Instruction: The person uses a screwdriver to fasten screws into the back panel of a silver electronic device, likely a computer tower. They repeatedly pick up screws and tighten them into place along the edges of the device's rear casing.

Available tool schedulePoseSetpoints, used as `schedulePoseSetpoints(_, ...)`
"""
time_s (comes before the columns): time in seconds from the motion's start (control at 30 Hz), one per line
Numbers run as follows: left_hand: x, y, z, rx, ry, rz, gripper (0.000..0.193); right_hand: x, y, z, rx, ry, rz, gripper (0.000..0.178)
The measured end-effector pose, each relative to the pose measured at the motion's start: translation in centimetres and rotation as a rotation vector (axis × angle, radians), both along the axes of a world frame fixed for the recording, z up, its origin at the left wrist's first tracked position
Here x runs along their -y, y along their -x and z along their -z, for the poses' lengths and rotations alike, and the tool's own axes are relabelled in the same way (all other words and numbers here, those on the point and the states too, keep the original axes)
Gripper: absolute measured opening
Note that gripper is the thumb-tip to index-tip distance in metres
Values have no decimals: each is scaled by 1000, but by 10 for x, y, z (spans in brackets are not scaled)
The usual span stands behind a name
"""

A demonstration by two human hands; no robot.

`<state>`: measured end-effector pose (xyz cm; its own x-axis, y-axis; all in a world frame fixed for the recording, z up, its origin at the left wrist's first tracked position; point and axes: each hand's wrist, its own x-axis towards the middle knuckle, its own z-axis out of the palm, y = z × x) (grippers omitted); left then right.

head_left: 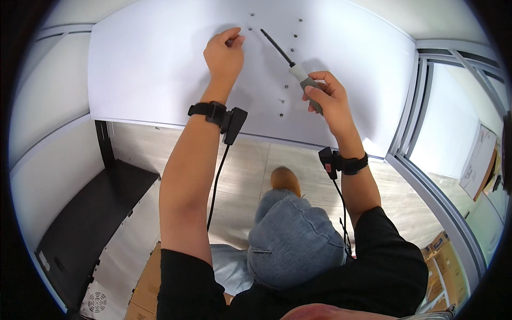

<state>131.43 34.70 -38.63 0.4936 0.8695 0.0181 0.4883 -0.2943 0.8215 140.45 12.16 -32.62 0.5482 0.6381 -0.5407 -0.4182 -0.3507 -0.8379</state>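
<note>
On a white tabletop, my right hand (pixel 332 101) grips a screwdriver (pixel 300 74) by its grey handle. Its dark shaft points up and to the left, the tip near a small screw (pixel 250 29). My left hand (pixel 224 57) is just left of that screw, thumb and fingertips pinched together; whatever they may hold is too small to make out. Several more small dark screws lie spread over the table, among them a far one (pixel 301 20) and a near one (pixel 281 115). A paler small piece (pixel 282 101) stands close to the near screw.
The white table (pixel 149 69) has its front edge just before my knees. Metal-framed glass partitions (pixel 421 106) rise at the right. A black panel (pixel 101 208) and a perforated white one lean low at the left. Cardboard boxes (pixel 450 266) sit at lower right. Cables hang from both wrist straps.
</note>
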Motion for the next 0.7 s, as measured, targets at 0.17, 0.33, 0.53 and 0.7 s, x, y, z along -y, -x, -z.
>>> schedulePoseSetpoints(0.17,18,76,-28,180,387,-176,17,-5,17,-23,-16,1,-170,24)
schedulePoseSetpoints(0.33,75,175,-106,532,694,-298,30,-22,75,-73,94,-89,-508,24)
schedulePoseSetpoints(0.53,180,295,-237,785,445,-300,37,6,173,-160,327,-429,-867,25)
schedulePoseSetpoints(0.7,275,400,-308,882,269,-411,36,54,257,-243,415,-582,-1181,24)
